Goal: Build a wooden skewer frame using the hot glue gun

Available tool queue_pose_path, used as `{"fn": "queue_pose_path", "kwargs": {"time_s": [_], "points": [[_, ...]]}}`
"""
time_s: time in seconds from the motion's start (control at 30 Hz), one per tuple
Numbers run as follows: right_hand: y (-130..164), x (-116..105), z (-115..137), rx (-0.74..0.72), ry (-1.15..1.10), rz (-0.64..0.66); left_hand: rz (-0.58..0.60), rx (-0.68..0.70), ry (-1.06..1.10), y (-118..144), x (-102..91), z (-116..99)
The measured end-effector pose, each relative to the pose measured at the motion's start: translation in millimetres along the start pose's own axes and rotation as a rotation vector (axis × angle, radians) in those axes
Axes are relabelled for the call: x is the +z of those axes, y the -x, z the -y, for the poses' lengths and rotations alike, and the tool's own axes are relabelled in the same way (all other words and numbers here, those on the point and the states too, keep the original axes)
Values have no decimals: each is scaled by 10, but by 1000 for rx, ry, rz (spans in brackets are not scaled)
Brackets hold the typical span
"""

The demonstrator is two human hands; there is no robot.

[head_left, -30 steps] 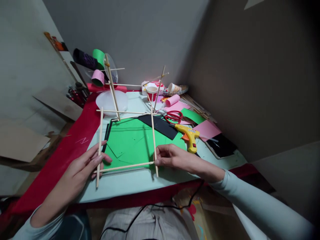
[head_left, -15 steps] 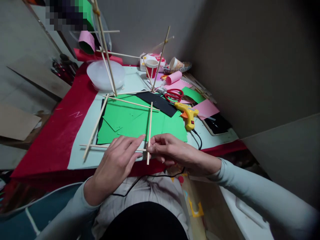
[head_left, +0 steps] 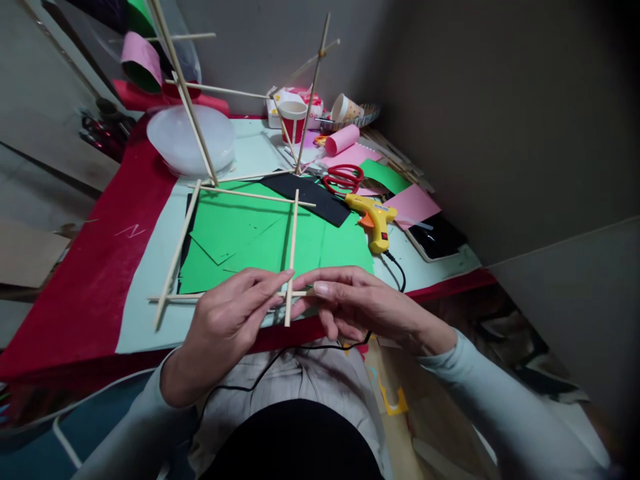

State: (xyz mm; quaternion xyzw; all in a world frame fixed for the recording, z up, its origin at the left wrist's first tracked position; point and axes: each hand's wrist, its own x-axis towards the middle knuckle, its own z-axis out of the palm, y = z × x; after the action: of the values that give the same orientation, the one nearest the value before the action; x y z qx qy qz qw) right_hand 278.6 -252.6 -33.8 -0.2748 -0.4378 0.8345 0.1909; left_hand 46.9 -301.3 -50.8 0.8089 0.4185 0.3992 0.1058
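Both hands met at the near right corner of the wooden stick frame, which sat over the green paper sheets toward the near edge of the tabletop and rose into uprights at the far side. The left hand had its fingers stretched and closed lightly on the near cross stick, and the right hand pinched the same joint from the other side, where the upright-running stick crossed it. That corner overhung the tabletop edge, so too hard a squeeze or a twist there could likely have split the joint or snapped a thin stick. Any pull toward the body might have dragged the whole frame and tipped its far uprights against the white bowl or the red paper cup. The yellow glue gun lay just beside the frame, its cord trailing under the right hand, where a snag seemed possible
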Motion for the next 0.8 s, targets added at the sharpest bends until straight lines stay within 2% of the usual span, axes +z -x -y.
{"fn": "queue_pose_path", "kwargs": {"time_s": [0.1, 0.23, 0.3, 0.4, 0.47, 0.53, 0.63, 0.7, 0.8], "points": [[79, 31, -15, -30, 98, -28, 13, -39, 12, 29, 15, 16], [176, 140, -60, -132, 350, -201, 22, -68, 51, 58, 30, 26], [208, 180, -119, -304, 527, -344, 12, -71, 55, 53, 32, 14], [223, 205, -237, -640, 772, -646, -3, -83, 22, 40, 31, -10], [200, 217, -317, -844, 960, -760, -7, -90, 4, 37, 34, -20], [146, 243, -385, -980, 1203, -747, -10, -89, -2, 34, 41, -27], [24, 303, -444, -1078, 1521, -681, -15, -74, -20, 24, 51, -40], [-52, 327, -452, -1131, 1625, -684, -16, -65, -28, 16, 54, -52], [-115, 308, -441, -1188, 1662, -682, -21, -59, -23, 13, 56, -65]]}}
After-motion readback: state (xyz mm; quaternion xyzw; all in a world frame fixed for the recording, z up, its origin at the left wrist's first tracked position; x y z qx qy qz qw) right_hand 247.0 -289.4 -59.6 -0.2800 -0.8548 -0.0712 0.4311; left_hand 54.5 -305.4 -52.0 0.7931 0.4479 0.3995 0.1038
